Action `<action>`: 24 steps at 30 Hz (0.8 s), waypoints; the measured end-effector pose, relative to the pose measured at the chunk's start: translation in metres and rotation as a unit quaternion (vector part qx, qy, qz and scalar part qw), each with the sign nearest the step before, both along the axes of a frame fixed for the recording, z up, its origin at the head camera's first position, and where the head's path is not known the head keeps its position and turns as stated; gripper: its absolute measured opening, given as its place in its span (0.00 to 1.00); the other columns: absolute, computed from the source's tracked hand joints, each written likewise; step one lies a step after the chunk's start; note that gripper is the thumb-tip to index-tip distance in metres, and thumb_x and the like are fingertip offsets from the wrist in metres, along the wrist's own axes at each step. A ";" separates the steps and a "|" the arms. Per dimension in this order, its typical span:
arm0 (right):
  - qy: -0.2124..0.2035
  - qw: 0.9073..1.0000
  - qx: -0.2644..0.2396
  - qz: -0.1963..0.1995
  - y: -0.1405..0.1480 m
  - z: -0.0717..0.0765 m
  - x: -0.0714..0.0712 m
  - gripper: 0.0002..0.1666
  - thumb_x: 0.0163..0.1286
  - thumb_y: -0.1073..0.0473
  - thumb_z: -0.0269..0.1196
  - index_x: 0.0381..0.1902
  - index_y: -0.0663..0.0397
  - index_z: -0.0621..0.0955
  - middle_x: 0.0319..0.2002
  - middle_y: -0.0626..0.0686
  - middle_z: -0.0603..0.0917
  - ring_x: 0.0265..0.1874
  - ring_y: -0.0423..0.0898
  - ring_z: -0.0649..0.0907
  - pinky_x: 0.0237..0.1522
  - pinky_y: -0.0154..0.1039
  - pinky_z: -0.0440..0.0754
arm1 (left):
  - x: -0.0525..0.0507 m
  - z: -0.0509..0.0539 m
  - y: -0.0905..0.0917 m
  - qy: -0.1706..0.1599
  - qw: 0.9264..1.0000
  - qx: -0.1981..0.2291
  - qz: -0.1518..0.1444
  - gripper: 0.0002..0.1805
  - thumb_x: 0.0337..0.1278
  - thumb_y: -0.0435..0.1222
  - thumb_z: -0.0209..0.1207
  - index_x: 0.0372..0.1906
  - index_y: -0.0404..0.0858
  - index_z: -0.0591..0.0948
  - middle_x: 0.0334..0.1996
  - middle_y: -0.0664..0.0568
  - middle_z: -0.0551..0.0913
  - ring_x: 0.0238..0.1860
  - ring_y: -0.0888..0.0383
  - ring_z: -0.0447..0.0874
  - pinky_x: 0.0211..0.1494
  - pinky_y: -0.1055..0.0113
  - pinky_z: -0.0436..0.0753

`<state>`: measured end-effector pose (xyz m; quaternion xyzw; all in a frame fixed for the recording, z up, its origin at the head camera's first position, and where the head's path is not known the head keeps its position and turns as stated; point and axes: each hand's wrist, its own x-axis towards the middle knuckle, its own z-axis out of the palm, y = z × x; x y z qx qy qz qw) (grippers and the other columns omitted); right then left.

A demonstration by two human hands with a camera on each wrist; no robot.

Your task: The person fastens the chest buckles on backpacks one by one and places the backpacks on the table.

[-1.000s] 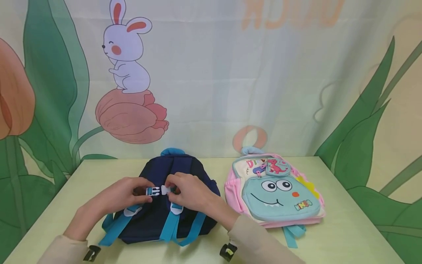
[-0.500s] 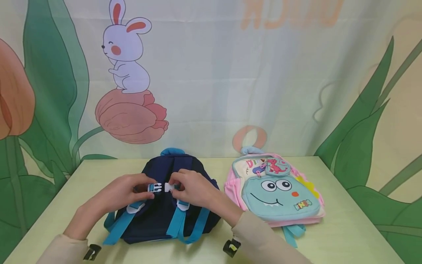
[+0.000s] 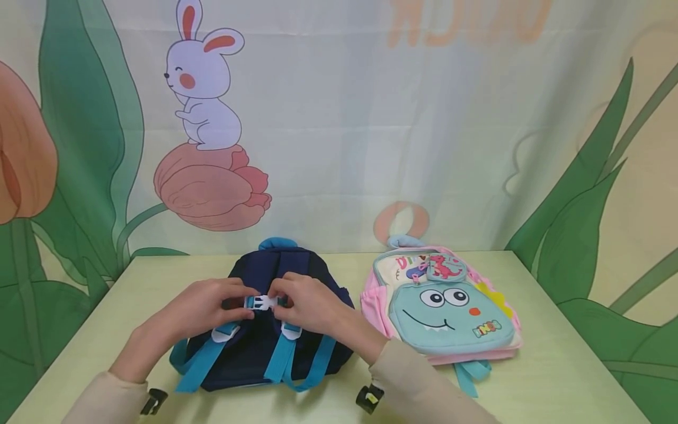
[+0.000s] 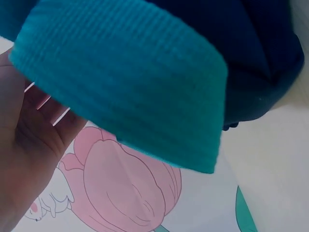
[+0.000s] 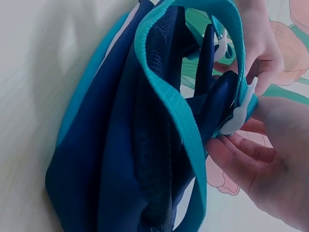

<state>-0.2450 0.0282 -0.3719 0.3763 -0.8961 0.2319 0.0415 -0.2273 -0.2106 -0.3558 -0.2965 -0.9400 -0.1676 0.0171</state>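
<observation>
A dark blue backpack (image 3: 243, 359) lies on the table with its strap side up. Over it, the left hand (image 3: 203, 309) pinches one half of a white buckle (image 3: 258, 302) on a blue strap. The right hand (image 3: 309, 303) pinches the other half, and the prongs meet it; whether they are fully locked I cannot tell. In the left wrist view a teal strap (image 4: 125, 82) covers much of the left hand (image 4: 38, 140). The right wrist view has the right hand (image 5: 270, 159) by a white strap adjuster (image 5: 237, 116).
A pink and light blue cartoon backpack (image 3: 450, 318) lies to the right on the pale table (image 3: 561, 371). Behind the table hangs a printed curtain (image 3: 328, 129) with a rabbit and tulips. Teal straps hang loose at the dark backpack's near edge.
The buckle halves, apart in the earlier views, have come together between the hands. The left hand has moved right, and the left strap has shifted with it.
</observation>
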 end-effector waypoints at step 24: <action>0.099 0.994 0.045 0.007 -0.006 -0.012 0.007 0.13 0.69 0.54 0.64 0.50 0.49 0.83 0.45 0.47 0.84 0.34 0.36 0.81 0.39 0.20 0.77 | -0.003 -0.014 0.010 0.026 0.999 -0.025 -0.006 0.22 0.57 0.48 0.67 0.54 0.42 0.85 0.36 0.61 0.89 0.33 0.68 0.84 0.39 0.67 0.83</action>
